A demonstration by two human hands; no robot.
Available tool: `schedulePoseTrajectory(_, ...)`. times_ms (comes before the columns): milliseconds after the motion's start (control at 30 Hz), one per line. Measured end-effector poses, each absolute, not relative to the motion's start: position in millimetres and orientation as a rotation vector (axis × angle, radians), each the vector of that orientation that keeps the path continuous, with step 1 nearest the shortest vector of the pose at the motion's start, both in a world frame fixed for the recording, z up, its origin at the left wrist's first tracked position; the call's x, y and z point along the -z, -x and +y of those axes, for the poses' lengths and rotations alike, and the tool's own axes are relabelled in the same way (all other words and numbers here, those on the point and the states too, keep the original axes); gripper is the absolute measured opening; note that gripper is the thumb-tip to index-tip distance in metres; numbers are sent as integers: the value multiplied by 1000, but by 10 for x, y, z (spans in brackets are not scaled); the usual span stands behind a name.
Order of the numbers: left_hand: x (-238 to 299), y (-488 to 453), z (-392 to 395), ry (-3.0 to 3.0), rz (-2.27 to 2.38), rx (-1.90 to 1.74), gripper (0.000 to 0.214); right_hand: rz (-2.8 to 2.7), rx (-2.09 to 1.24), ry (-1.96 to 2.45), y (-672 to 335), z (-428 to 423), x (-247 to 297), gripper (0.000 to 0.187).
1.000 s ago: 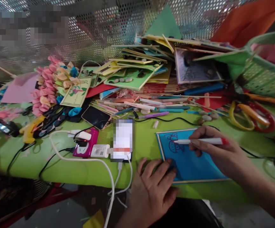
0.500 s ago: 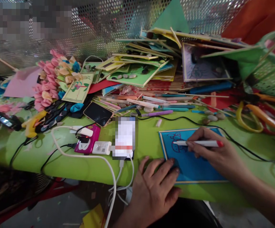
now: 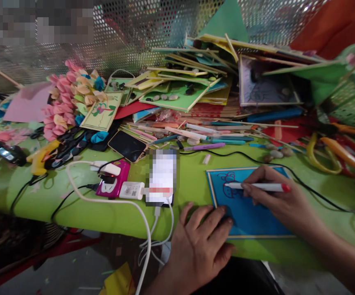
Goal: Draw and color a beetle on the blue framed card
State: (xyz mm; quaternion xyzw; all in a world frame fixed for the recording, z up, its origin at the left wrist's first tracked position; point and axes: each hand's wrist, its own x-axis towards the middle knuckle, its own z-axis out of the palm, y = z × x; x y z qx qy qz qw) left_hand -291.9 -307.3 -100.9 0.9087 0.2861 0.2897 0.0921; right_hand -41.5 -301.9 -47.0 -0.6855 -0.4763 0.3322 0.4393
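In the head view, a blue card (image 3: 251, 219) edged with pale strips lies flat on the green table (image 3: 189, 176) in front of me. My right hand (image 3: 277, 203) is over the card's right part, fingers closed in a pinch around a white marker (image 3: 271, 187) with a red end. The marker lies nearly level, its tip pointing left at a small red line drawing (image 3: 229, 178) near the card's upper left corner; I cannot tell whether the tip is pressing on the surface. My left hand (image 3: 203, 237) is empty and loosely spread, palm down, some of its fingertips over the card's lower left corner.

Just beyond the card's top edge are a small pale cap (image 3: 206, 159), to the left, and a few pebbles (image 3: 276, 154), to the right. Farther behind the card lie a purple pen (image 3: 204, 146) and a jumble of other pens, with a heap of stick-edged cards (image 3: 177, 96) behind those. Left of the card, a lit phone (image 3: 161, 172) has a white cable at its lower end, and beyond it sits a magenta power socket (image 3: 123, 170). Scissors with yellow handles (image 3: 310, 155) lie to the card's upper right.
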Motion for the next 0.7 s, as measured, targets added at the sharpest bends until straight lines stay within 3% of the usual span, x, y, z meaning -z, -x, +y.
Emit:
schedulePoseTrajectory(400,995,2917,-3073,-2689,850,-880,33,-1219,-804,1696,386,-3032,533,40)
schedulePoseTrajectory(700,1023,2925,-3083,-2722,845,-844,35,-1206,-820,1694,439,-3008,524,56)
